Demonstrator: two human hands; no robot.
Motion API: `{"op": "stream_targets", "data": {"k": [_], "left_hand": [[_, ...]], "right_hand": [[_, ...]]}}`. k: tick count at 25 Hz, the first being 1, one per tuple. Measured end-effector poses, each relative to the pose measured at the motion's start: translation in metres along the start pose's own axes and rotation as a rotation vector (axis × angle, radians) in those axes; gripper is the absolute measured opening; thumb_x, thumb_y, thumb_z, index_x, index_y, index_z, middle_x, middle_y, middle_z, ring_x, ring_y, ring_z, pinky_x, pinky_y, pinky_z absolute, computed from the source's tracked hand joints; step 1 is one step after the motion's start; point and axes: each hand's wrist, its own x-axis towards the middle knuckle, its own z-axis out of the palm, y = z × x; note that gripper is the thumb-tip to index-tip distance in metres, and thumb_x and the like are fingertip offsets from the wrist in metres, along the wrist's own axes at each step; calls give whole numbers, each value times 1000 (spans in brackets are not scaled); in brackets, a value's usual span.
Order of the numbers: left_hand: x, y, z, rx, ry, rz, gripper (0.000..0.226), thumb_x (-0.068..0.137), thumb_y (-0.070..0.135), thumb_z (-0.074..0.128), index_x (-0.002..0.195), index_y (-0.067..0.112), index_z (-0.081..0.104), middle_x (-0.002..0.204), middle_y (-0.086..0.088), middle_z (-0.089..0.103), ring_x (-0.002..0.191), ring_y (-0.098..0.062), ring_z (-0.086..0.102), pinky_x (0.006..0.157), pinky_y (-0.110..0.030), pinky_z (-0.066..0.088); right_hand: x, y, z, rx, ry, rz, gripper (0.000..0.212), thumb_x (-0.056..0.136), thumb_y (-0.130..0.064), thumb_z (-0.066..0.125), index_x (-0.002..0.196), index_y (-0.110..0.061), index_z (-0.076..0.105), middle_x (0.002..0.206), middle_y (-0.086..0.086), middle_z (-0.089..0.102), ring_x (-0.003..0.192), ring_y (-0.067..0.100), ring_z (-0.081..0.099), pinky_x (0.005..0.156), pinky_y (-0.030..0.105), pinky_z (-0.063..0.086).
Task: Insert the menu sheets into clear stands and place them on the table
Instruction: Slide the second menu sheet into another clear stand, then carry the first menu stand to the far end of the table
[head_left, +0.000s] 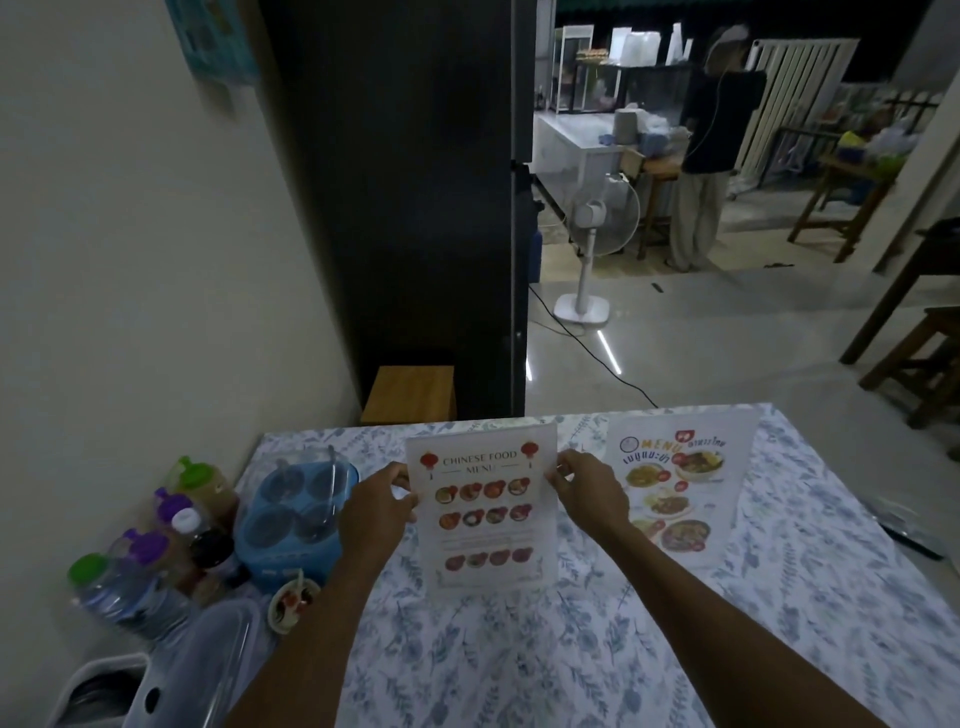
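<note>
A clear stand holding the Chinese food menu sheet stands upright in the middle of the table, its base on the floral cloth. My left hand grips its left edge near the top, and my right hand pinches its right edge at the same height. To the right, a second clear stand with a Thai menu sheet stands upright on the table, untouched.
At the table's left edge sit a blue condiment caddy, several sauce and water bottles, a small bowl and clear plastic boxes. A dark flat object lies at the right edge. Beyond are a wooden stool, a fan and a person.
</note>
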Motion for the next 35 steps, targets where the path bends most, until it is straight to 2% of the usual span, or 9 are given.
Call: {"op": "stream_targets", "data": {"k": [5, 8, 10, 13, 16, 22, 27, 30, 35], "left_hand": [[-6, 14, -6, 274, -104, -5, 6, 93, 22, 61, 95, 23, 56, 108, 0, 71, 94, -22, 69, 79, -35, 54], [-4, 19, -14, 237, -130, -28, 32, 90, 28, 66, 118, 18, 54, 122, -6, 65, 108, -28, 65, 91, -47, 54], [-9, 27, -20, 230, -102, -31, 50, 90, 31, 68, 132, 16, 45, 133, -9, 57, 115, -31, 62, 93, -49, 53], [-27, 41, -24, 278, -4, -8, 64, 90, 37, 67, 141, 15, 34, 139, -10, 47, 116, -34, 60, 86, -48, 53], [-47, 57, -20, 233, 36, 36, 63, 88, 38, 68, 136, 15, 35, 131, -11, 49, 110, -33, 62, 84, -49, 56], [-89, 106, 15, 172, -44, 109, 61, 92, 47, 60, 140, 17, 37, 136, -7, 53, 116, -28, 61, 91, -44, 53], [-108, 147, 70, 104, -167, 181, 56, 86, 52, 63, 130, 23, 42, 125, -5, 58, 99, -30, 65, 79, -46, 59], [-120, 167, 109, 136, -253, 238, 55, 86, 51, 65, 128, 20, 45, 127, -5, 59, 105, -28, 64, 80, -39, 53], [-119, 172, 160, 168, -309, 203, 59, 87, 52, 65, 130, 18, 45, 130, -6, 58, 111, -30, 62, 85, -43, 53]], "right_hand": [[-5, -1, -4, -56, 20, -24, 20, 95, -33, 55, 101, -17, 66, 104, 3, 68, 82, 17, 64, 67, 33, 54], [-12, 1, -8, -17, 37, -28, 27, 94, -34, 57, 115, -17, 64, 107, 2, 71, 87, 17, 67, 69, 31, 54], [-18, 3, -14, 28, 46, -5, 32, 94, -33, 59, 121, -17, 61, 107, 2, 73, 90, 17, 68, 74, 33, 56], [-31, 8, -25, 50, 68, -3, 32, 93, -33, 61, 120, -16, 60, 102, 4, 75, 86, 17, 70, 75, 35, 58], [-45, 14, -42, 46, 98, -9, 32, 93, -33, 61, 119, -16, 61, 100, 6, 76, 86, 18, 70, 76, 37, 59], [-80, 41, -87, 10, 165, 43, 27, 90, -34, 61, 113, -19, 65, 107, 5, 75, 87, 20, 71, 76, 38, 59], [-117, 82, -128, 60, 208, 158, 26, 90, -35, 64, 112, -23, 63, 101, 1, 76, 80, 16, 71, 69, 35, 59], [-135, 117, -148, 36, 211, 236, 28, 90, -35, 63, 115, -22, 62, 101, 0, 76, 84, 17, 70, 68, 30, 55], [-135, 176, -152, 6, 189, 344, 26, 90, -38, 61, 113, -25, 62, 101, -2, 76, 87, 18, 69, 73, 35, 58]]}}
